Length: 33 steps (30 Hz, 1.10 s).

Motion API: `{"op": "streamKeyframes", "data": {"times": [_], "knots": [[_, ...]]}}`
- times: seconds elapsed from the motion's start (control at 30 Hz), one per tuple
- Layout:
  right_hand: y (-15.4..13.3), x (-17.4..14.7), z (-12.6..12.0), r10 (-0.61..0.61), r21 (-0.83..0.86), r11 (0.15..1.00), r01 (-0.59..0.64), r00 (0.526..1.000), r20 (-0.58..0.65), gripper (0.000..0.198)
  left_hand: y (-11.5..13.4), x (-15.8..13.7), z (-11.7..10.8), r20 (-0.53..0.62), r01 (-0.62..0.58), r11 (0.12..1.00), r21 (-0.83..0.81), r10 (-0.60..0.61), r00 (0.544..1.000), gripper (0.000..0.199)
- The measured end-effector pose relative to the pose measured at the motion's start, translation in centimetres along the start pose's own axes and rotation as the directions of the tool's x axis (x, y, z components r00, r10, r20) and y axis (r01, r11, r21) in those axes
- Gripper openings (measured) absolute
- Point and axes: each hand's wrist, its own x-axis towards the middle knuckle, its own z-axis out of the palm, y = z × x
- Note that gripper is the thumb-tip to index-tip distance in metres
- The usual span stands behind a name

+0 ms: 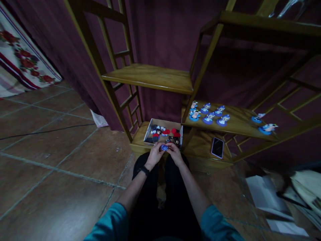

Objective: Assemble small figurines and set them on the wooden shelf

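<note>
Between the fingertips of both hands is a small purple figurine [164, 147], partly hidden by the fingers. My left hand [155, 153], with a dark band on its wrist, grips it from one side. My right hand [173, 151] pinches it from the other. Just beyond them sits an open cardboard box [163, 121] holding several small figurines with red, black and white parts, some lying on their sides. Up and to the right, several purple figurines [208, 117] stand in rows on a wooden shelf [237, 122], beside blue-based figurines [194, 115].
Two more blue-based figurines [268, 129] are at the shelf's right end. A phone [217, 147] lies on the lower board. Another shelf [150, 77] juts out above the box. A black cable [47, 131] crosses the tiled floor; white papers [268, 195] lie at right.
</note>
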Motion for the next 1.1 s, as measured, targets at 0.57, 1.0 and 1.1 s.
{"op": "streamKeyframes", "data": {"times": [0.57, 1.0, 1.1], "knots": [[-0.2, 0.0, 0.3, 0.071, 0.016, 0.997, -0.071, 0.997, -0.043, 0.022, 0.3, 0.0, -0.2, 0.013, 0.074, 0.997, -0.001, -0.074, 0.997, 0.026], [-0.5, -0.2, 0.4, 0.110, 0.073, 0.992, -0.106, 0.993, -0.052, 0.036, -0.5, 0.7, -0.2, 0.062, 0.205, 0.942, -0.266, -0.196, 0.979, 0.021], [-0.2, -0.2, 0.4, 0.107, 0.077, 0.992, -0.103, 0.993, -0.047, 0.038, -0.3, 1.0, -0.5, 0.073, 0.224, 0.932, -0.285, -0.212, 0.975, 0.019]]}}
